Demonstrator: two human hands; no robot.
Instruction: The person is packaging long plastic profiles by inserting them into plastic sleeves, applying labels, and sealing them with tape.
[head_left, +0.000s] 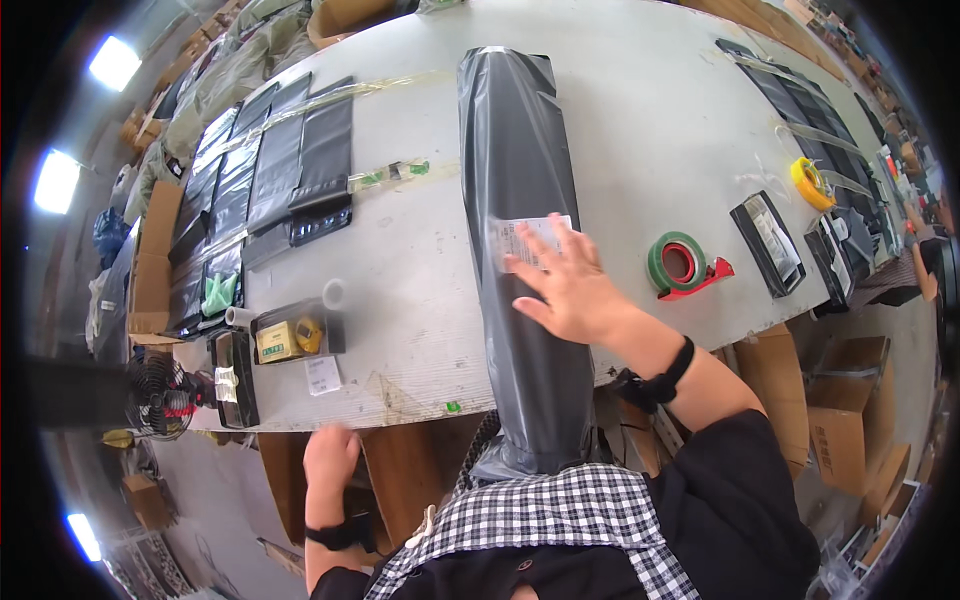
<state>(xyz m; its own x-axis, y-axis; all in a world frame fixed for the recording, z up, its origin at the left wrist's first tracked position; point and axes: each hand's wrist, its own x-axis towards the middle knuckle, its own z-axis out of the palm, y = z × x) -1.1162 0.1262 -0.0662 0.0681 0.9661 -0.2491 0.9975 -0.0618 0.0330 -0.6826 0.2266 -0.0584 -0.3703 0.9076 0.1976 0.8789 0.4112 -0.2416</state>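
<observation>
A long black plastic mailing bag (530,370) lies lengthwise over the table, its near end reaching my apron. My right hand (572,285) rests with spread fingers on the white label (535,240) stuck on the bag. It holds nothing. My left hand (331,455) hangs near the table's front edge, fingers curled in, and nothing shows in it. Close to that hand, a loose white label (323,375) lies on the tabletop. To the right of the bag sits a roll of green tape (676,263) with a red tape dispenser (700,280).
Flat black bags (325,140) are taped down at the left, others (800,105) at the far right. A black tray (298,338) holds a yellow box and a tape measure. Yellow tape (812,184) and another tray (768,245) stand right. A fan (160,397) is at the left edge.
</observation>
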